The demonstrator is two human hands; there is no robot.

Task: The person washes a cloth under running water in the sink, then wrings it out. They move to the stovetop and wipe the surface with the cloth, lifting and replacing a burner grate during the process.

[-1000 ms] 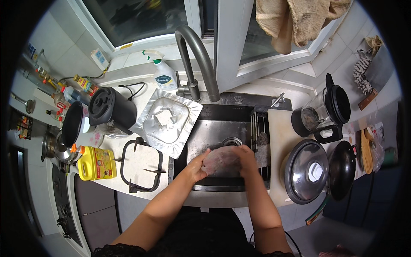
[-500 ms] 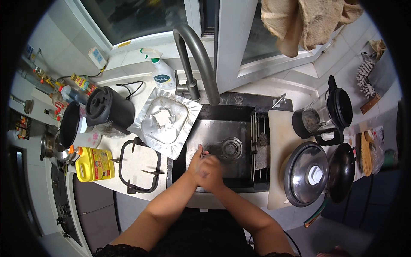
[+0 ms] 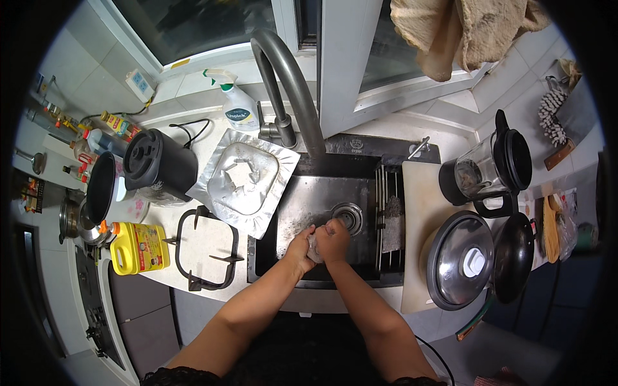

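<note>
Both my hands are over the near part of the dark metal sink (image 3: 299, 199), close together. My left hand (image 3: 300, 249) is curled around a small greyish wad (image 3: 314, 249) whose kind I cannot make out. Against the wad's other side, my right hand (image 3: 333, 240) is closed in a fist with its fingers pressed together. The round drain (image 3: 348, 217) lies just beyond the right hand. Above the sink's far edge curves the grey faucet (image 3: 283, 83); I see no water running from it.
Left of the sink lie a foil liner (image 3: 243, 177) and a black burner grate (image 3: 238, 258), with a yellow jug (image 3: 139, 248) beside them. A spray bottle (image 3: 240, 109) stands behind. On the right are a cutting board (image 3: 415, 219), a lidded pot (image 3: 461, 257) and a blender (image 3: 479, 170).
The hands have shifted slightly right and farther into the sink. The right hand, blurred before, now shows as a fist beside the left, and the greyish wad is visible between them.
</note>
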